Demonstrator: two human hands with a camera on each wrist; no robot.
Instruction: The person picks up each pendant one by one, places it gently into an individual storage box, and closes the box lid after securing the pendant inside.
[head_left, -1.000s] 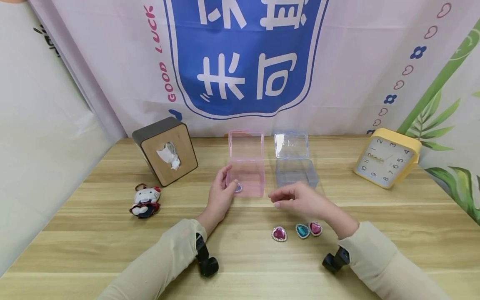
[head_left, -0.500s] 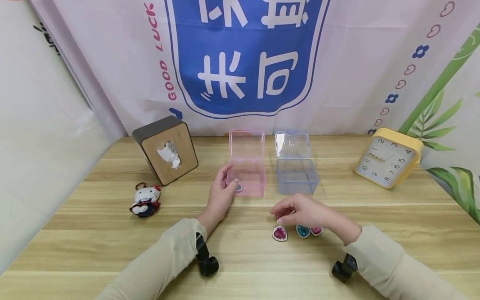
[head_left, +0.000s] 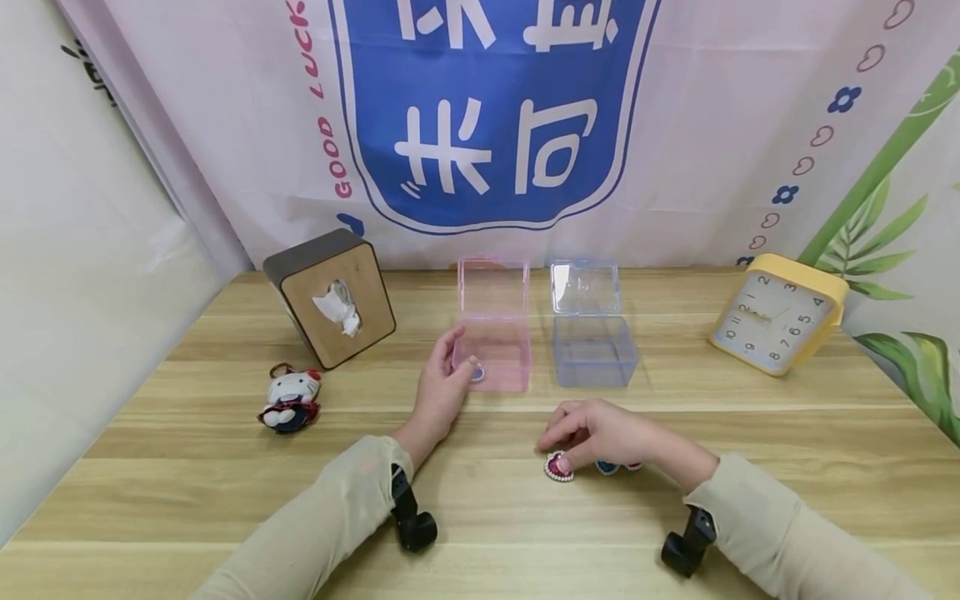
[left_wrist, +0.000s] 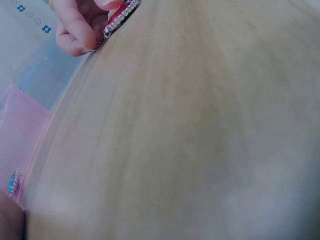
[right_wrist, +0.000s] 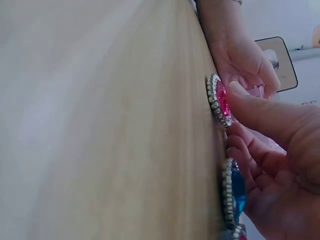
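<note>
Backdrop (head_left: pixel 697 125): pale printed cloth, hanging behind a wood-grain table (head_left: pixel 480 517).
Far left: tissue box (head_left: pixel 360 321), plush doll (head_left: pixel 288 404) nearer the front.
Left hand (head_left: pixel 441 383): thumb and fingers hold the pink box (head_left: pixel 508 375), lid up, one jewel (head_left: pixel 478 374) inside.
Red jewel (head_left: pixel 557 473): on the table, right thumb touching it!
Right hand (head_left: pixel 607 429): narrow gap, fingers bent beside that jewel; pinching, can't tell. Teal jewel (head_left: pixel 606 469) partly hidden, blue box (head_left: pixel 596 372) beyond.
Far right: yellow clock (head_left: pixel 772 321).
</note>
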